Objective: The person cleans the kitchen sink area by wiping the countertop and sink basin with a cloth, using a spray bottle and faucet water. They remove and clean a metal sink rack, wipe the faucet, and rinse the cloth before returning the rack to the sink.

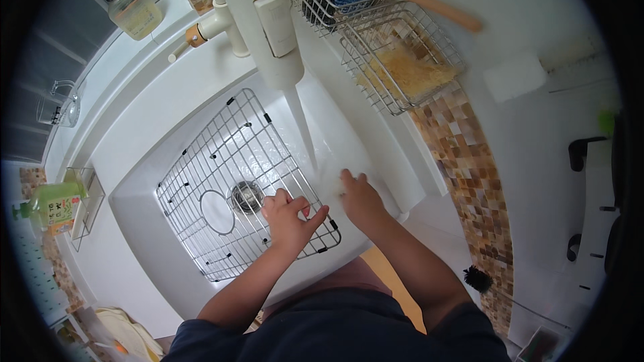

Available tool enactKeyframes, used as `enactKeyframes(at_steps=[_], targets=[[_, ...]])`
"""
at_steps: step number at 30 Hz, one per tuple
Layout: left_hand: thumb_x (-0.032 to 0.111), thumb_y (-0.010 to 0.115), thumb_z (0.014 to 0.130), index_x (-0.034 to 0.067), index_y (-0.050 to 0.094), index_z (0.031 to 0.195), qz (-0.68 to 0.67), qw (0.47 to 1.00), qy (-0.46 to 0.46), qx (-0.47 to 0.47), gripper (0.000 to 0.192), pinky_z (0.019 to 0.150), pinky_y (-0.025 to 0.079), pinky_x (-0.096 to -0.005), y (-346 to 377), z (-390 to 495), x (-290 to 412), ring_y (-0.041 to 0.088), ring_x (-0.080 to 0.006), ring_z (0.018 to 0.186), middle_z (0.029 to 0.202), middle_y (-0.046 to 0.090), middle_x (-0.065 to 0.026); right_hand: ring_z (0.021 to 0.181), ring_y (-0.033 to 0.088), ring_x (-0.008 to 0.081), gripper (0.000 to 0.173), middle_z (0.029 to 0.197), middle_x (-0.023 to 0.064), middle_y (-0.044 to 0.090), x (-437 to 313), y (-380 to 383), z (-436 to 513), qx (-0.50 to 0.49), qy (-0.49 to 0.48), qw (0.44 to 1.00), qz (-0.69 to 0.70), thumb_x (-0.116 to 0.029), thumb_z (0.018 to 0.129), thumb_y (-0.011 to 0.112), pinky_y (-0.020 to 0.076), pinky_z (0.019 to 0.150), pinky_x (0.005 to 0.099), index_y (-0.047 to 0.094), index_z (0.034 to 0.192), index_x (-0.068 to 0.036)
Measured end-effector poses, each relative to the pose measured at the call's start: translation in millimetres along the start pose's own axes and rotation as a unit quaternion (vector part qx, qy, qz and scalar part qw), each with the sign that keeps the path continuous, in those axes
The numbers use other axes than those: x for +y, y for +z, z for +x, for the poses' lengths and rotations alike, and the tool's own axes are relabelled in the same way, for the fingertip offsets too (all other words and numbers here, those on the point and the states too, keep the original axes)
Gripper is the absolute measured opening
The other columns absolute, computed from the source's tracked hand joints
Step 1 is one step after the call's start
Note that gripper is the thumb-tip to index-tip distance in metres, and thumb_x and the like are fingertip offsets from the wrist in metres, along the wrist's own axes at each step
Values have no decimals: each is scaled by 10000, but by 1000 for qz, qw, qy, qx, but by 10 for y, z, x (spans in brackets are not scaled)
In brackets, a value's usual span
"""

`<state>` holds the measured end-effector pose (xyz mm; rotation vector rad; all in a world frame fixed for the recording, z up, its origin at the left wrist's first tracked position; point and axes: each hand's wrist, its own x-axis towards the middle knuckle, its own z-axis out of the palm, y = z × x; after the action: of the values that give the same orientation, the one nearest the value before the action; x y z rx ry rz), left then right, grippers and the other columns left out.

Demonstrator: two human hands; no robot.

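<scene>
A wire sink rack (198, 181) with black rubber feet sits tilted in a white sink (146, 241). My left hand (289, 218) has its fingers curled on the rack's wires near its right edge, the thumb reaching past the edge wire. Just right of the rack, my right hand (361, 198) is over the sink's right side, blurred. Whether it holds something cannot be made out. A stream of water (300, 125) runs from the thick white faucet body (261, 25) into the sink. Beneath the rack shows the metal drain strainer (246, 197).
Wire baskets (352, 35) at the back right hold scrubbers, a wooden-handled brush (432, 5) and a tan fibrous scrubber (397, 73). A pump bottle (135, 12) and glass mug (63, 105) stand on the ledge. Green soap (58, 201) is at left; a black-bristled brush (477, 279) at right.
</scene>
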<state>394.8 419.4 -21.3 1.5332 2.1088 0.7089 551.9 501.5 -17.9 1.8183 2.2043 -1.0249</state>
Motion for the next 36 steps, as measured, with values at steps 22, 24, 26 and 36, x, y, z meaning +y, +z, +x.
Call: enactKeyframes(at_steps=[22, 24, 26, 36], targets=[[406, 917, 498, 153, 590, 580, -90, 994, 28, -46, 421, 720, 269, -319, -1565, -281, -68, 317, -238, 820, 795, 345, -26, 921, 658, 308, 233, 1095, 147, 633, 265, 1414, 2143, 122, -153, 925, -326, -109, 887, 562, 574, 716, 371, 655, 1081, -21], [416, 918, 496, 159, 601, 582, -85, 994, 51, -46, 417, 718, 272, -320, -1558, -271, -27, 323, -237, 817, 787, 344, -22, 937, 629, 284, 227, 1071, 130, 623, 433, 1607, 2645, 222, -214, 909, -281, -116, 869, 571, 564, 742, 361, 652, 1060, -26], [416, 919, 498, 160, 601, 580, -90, 993, 60, -44, 416, 719, 272, -320, -1552, -234, -42, 321, -237, 815, 787, 340, -21, 979, 601, 267, 230, 1077, 122, 614, 772, 1864, 2914, 250, -232, 878, -335, -122, 867, 569, 555, 776, 368, 648, 1060, -24], [467, 911, 424, 174, 603, 569, -103, 994, 37, -25, 449, 720, 247, -303, -1784, -404, -171, 300, -218, 807, 804, 302, -12, 1001, 651, 312, 234, 1114, 168, 654, 663, 1466, 1329, -281, 14, 904, -322, -131, 857, 656, 549, 821, 424, 680, 1058, -13]])
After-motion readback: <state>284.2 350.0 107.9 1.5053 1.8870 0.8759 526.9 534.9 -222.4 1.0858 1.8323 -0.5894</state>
